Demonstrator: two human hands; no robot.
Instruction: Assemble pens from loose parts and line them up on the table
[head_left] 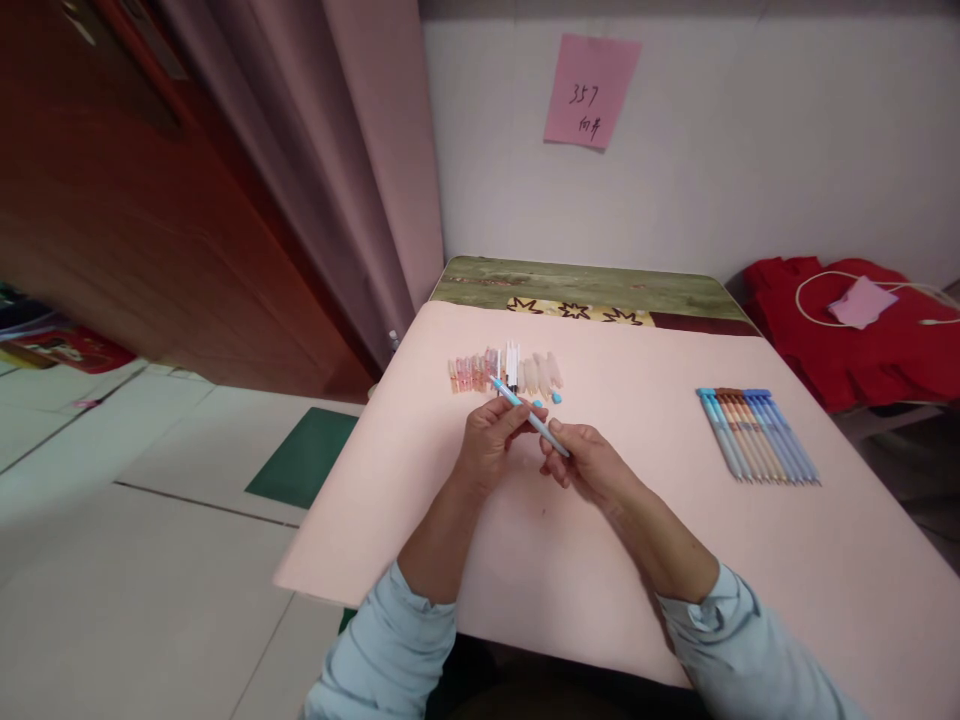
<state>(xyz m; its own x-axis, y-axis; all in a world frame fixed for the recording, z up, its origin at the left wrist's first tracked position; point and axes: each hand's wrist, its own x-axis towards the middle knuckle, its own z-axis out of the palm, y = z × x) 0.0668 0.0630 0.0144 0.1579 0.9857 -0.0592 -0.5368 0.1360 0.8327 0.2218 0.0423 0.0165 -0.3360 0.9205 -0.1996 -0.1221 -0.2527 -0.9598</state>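
Where the pale blue sleeves end, both forearms angle inward over the smooth pink table. The left hand and right hand meet above it, fingers curled shut on a slim light-blue pen. It slants between them, its tip poking out past the left fingers. Just beyond lie small parts in a row: clear tubes, white refills, blue caps. Off right, whole pens lie side by side. A pink note hangs on the wall.

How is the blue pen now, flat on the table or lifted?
Lifted: the left hand and right hand hold the blue pen tilted above the table.
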